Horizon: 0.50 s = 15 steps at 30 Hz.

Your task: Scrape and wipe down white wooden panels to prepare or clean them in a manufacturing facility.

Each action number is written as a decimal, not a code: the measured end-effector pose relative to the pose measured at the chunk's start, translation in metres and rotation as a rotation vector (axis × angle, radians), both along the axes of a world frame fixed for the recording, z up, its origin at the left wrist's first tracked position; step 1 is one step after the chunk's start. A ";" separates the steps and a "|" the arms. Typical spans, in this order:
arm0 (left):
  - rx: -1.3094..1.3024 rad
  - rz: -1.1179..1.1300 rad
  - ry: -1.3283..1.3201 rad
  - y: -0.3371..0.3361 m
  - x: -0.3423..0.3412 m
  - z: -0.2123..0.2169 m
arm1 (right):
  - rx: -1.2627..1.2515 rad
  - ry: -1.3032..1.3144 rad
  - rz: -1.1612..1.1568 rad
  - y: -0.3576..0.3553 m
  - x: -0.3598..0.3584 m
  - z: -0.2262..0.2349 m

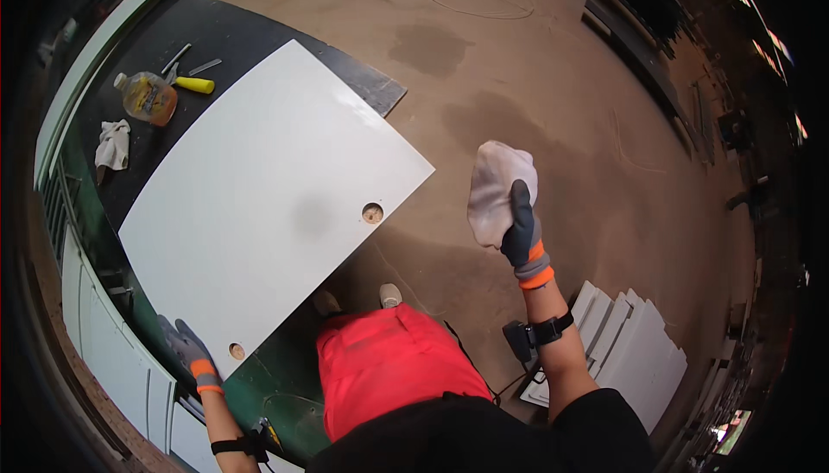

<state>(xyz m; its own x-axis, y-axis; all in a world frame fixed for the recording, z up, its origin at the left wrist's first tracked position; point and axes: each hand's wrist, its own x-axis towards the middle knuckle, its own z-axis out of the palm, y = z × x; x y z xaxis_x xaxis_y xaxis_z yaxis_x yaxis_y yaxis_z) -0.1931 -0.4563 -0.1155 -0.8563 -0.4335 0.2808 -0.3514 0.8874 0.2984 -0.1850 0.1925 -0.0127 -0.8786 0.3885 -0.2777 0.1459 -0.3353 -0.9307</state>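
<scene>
the right hand (521, 236) grips a cloth (496, 186) beside the white panel (268, 162), apart from it, while the left hand (187, 350), fingers outstretched, lies at the panel's edge.

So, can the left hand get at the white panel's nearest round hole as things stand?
Probably yes: the left hand sits at the edge of the white panel, near that round hole, with nothing lying between them.

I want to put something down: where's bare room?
The white panel is bare beyond its round holes; so is the dark tabletop between panel, yellow-handled tool and far edge. Crowded: left of the panel, with tool, bottle and rag.
</scene>
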 end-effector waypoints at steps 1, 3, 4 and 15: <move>0.046 0.010 0.055 -0.004 0.003 -0.005 | 0.216 -0.051 0.066 -0.003 -0.015 0.005; 0.183 0.054 0.074 0.005 0.005 0.004 | 0.388 -0.078 0.066 -0.024 -0.050 -0.002; 0.300 0.062 0.089 0.004 0.007 0.011 | 0.636 -0.058 0.258 -0.038 -0.070 0.007; 1.190 0.346 0.339 -0.026 0.134 0.063 | 1.552 0.399 0.859 -0.371 -0.112 -0.032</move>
<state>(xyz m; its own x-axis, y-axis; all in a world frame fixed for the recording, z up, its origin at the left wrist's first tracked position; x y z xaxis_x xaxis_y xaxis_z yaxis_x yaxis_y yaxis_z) -0.0594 -0.4819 -0.0529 -0.6115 -0.7507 -0.2499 -0.2598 -0.1079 0.9596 -0.2975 -0.1781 -0.0442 -0.8675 -0.4855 0.1081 -0.4935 0.8131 -0.3089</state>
